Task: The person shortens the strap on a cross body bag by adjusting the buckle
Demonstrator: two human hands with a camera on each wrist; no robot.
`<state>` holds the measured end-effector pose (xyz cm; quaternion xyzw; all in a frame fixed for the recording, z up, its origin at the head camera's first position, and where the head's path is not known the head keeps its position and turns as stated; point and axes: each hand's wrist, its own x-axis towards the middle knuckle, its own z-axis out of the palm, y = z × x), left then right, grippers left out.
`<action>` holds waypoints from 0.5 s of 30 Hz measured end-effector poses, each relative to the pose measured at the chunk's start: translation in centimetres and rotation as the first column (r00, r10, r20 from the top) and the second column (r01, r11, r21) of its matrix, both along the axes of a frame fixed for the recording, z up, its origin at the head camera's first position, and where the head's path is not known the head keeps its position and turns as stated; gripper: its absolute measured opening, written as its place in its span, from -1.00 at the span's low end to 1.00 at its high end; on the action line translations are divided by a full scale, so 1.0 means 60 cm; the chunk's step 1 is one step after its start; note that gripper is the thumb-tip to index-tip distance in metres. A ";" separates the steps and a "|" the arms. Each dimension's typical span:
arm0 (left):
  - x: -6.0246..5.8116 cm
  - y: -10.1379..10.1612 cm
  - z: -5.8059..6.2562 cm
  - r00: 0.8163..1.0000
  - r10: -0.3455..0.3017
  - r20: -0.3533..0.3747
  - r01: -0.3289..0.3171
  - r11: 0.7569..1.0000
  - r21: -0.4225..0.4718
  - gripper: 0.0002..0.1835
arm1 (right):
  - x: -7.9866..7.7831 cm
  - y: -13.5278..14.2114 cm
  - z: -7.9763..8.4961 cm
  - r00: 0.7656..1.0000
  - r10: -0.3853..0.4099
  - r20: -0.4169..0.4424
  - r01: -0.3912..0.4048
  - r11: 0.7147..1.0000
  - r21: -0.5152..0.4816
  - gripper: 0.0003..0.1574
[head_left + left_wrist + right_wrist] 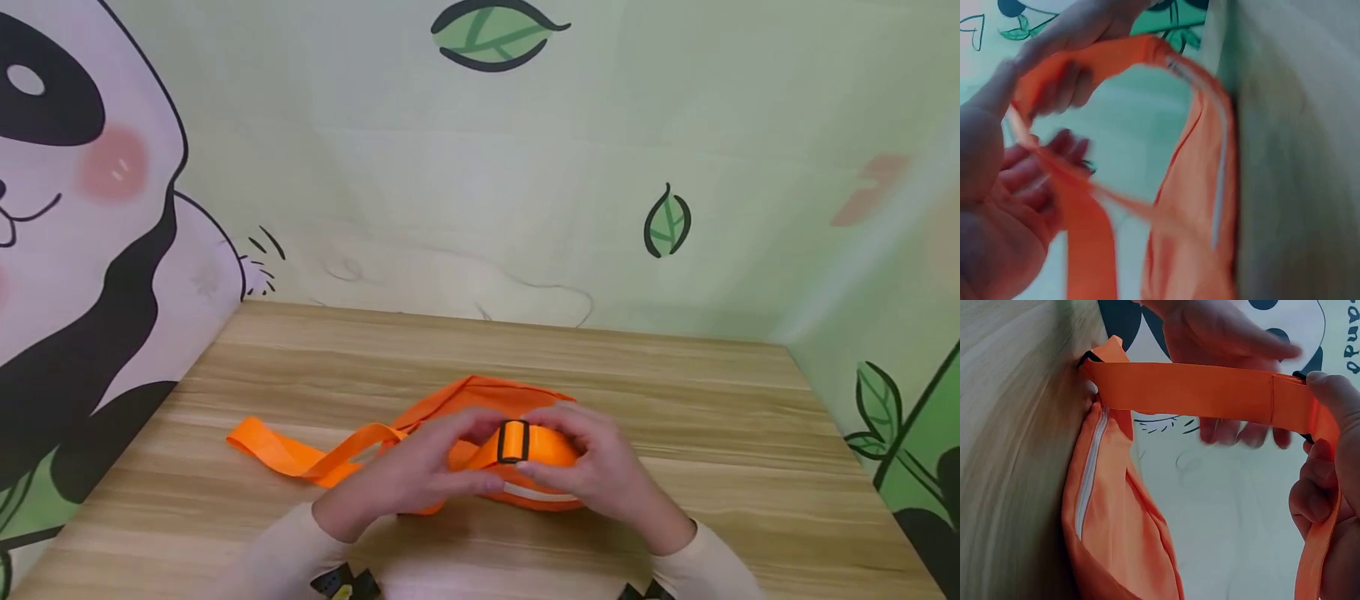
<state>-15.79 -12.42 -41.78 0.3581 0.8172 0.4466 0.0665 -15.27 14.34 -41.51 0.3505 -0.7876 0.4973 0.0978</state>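
An orange waist bag (480, 396) with a pale zipper (1092, 469) lies on the table, behind and below both hands. Its orange strap (1185, 390) is lifted in a loop above it. A black slider buckle (513, 442) sits on this strap between the hands. With thumb and curled fingers, my right hand (596, 454) grips the strap beside the buckle. My left hand (431, 462) is at the strap's other side, its fingers loosely extended behind the band and its thumb free in front. Part of the bag is hidden by the hands.
A loose strap end (277, 450) trails leftward over the wood-grain table (712, 500). Behind the table stands a pale green wall (360, 183) printed with leaves, and a printed panda (142, 233) covers the left side.
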 end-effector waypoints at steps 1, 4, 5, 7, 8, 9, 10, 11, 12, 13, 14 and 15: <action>0.001 0.006 -0.003 1.000 -0.002 -0.019 0.002 1.000 0.030 -0.43 | 0.000 -0.001 0.001 1.000 0.008 0.004 -0.008 1.000 0.004 -0.50; 0.003 0.014 -0.009 1.000 0.009 -0.028 -0.006 0.997 0.082 -0.52 | 0.000 0.001 0.002 1.000 0.026 -0.017 -0.025 0.998 0.050 -0.46; 0.003 0.013 -0.010 0.999 0.018 -0.026 -0.016 0.996 0.086 -0.53 | 0.000 0.003 0.003 0.999 0.021 -0.026 -0.019 0.997 0.077 -0.44; 0.003 0.009 -0.011 0.999 0.038 -0.009 -0.037 0.996 0.084 -0.54 | 0.001 0.011 0.005 0.999 -0.002 -0.039 0.007 0.992 0.127 -0.42; 0.003 0.006 -0.011 0.999 0.050 0.000 -0.050 0.996 0.078 -0.54 | 0.001 0.015 0.005 0.999 -0.016 -0.046 0.023 0.989 0.147 -0.41; 0.003 0.003 -0.011 0.998 0.061 0.003 -0.061 0.996 0.070 -0.53 | 0.001 0.018 0.005 0.998 -0.030 -0.053 0.038 0.986 0.161 -0.41; 0.002 0.000 -0.011 0.998 0.069 -0.002 -0.069 0.996 0.061 -0.53 | 0.002 0.022 0.004 0.998 -0.041 -0.057 0.050 0.985 0.167 -0.42; 0.002 -0.002 -0.011 0.997 0.077 -0.009 -0.076 0.996 0.052 -0.52 | 0.002 0.025 0.003 0.997 -0.048 -0.067 0.059 0.984 0.168 -0.44; 0.001 -0.004 -0.011 0.997 0.080 -0.014 -0.080 0.996 0.044 -0.52 | 0.001 0.028 0.001 0.996 -0.048 -0.078 0.060 0.985 0.160 -0.45; 0.001 -0.005 -0.011 0.997 0.078 -0.022 -0.077 0.996 0.040 -0.52 | 0.001 0.029 -0.001 0.995 -0.043 -0.093 0.056 0.987 0.149 -0.45; 0.001 -0.006 -0.011 0.997 0.078 -0.028 -0.077 0.996 0.035 -0.51 | 0.000 0.030 -0.003 0.993 -0.036 -0.112 0.051 0.989 0.138 -0.46; 0.001 -0.007 -0.011 0.997 0.074 -0.033 -0.073 0.997 0.036 -0.51 | -0.001 0.031 -0.005 0.991 -0.027 -0.134 0.044 0.991 0.127 -0.46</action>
